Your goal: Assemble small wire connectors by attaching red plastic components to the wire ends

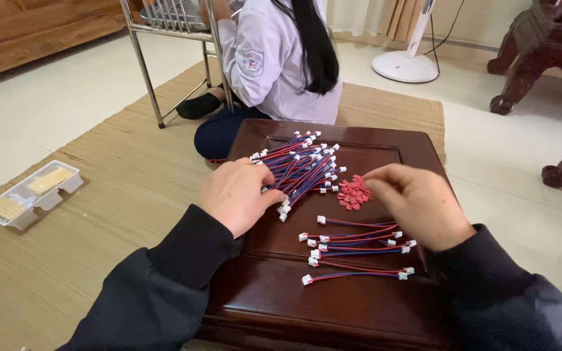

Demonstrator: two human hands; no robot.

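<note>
The person is kneeling at a low dark wooden table (pixel 333 305), both arms in dark sleeves reaching over it. The left hand (pixel 237 195) is resting on the near end of a big fanned bundle of red-and-blue wire leads (pixel 300 170), each lead tipped with small white connectors; the fingers are curling down onto the wires, but I cannot tell whether they are actually pinching 1 of them. The right hand (pixel 417 198) is hovering with its fingertips drawn together just to the right of a small heap of red plastic pieces (pixel 354 193), which is lying between the 2 hands; whether a piece is already caught between those fingertips is hidden.

Just below the right hand, about 6 leads are lying laid out in a loose row (pixel 358 250), well apart from the bundle.

To my eye this is the picking-up step: 1 lead from the bundle, 1 red piece from the heap. The next move seems to call for a fine pinch from each hand and for bringing a white connector and a red piece together between them.

Beyond the table another person in a white shirt (pixel 274 58) is sitting on the woven mat (pixel 99 195), and a white tray (pixel 30 195) is lying far off to the left.
</note>
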